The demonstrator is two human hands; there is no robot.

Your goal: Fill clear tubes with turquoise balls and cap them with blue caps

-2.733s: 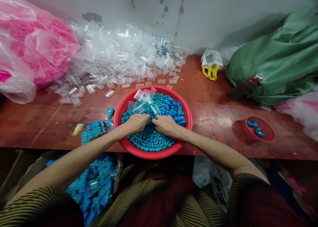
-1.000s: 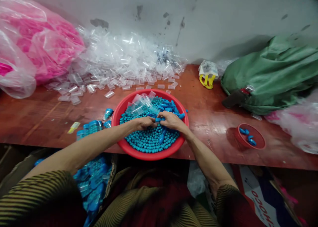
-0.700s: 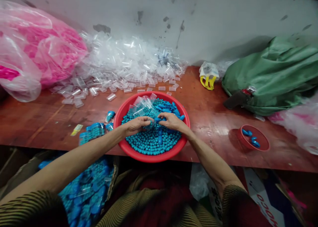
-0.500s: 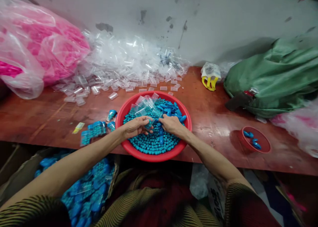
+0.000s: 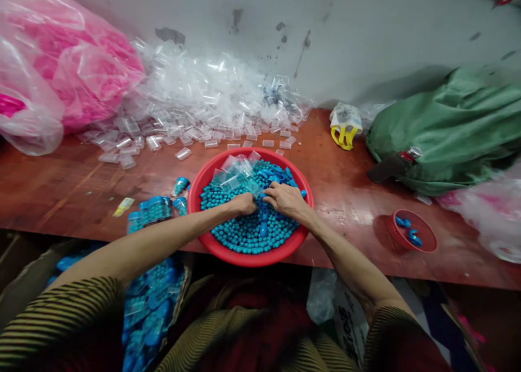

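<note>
A red basin [image 5: 195, 190] in front of me is filled with round turquoise beads [image 5: 240, 239]. Inside it, my left hand [image 5: 243, 203] is curled around a small clear plastic container [image 5: 254, 187], mostly hidden by the fingers. Close beside it on the right, my right hand [image 5: 283, 197] pinches a glossy blue cap-like piece [image 5: 264, 195] at the container. More blue pieces [image 5: 291, 177] lie at the basin's back right. Empty clear containers [image 5: 232, 182] rest on the beads at the back left.
Bead-filled containers [image 5: 154, 209] stand left of the basin. A box of filled containers [image 5: 150, 312] sits below the table edge. Clear containers [image 5: 203, 100] are heaped along the wall, beside a pink-filled bag [image 5: 81, 68]. Rightward are a small red basket [image 5: 425, 233] and green cloth [image 5: 443, 127].
My left hand has moved right and turned, its fingers now curled out of sight. My right hand has shifted slightly, with its fingers lifted around a blue piece. The view has shifted a little.
</note>
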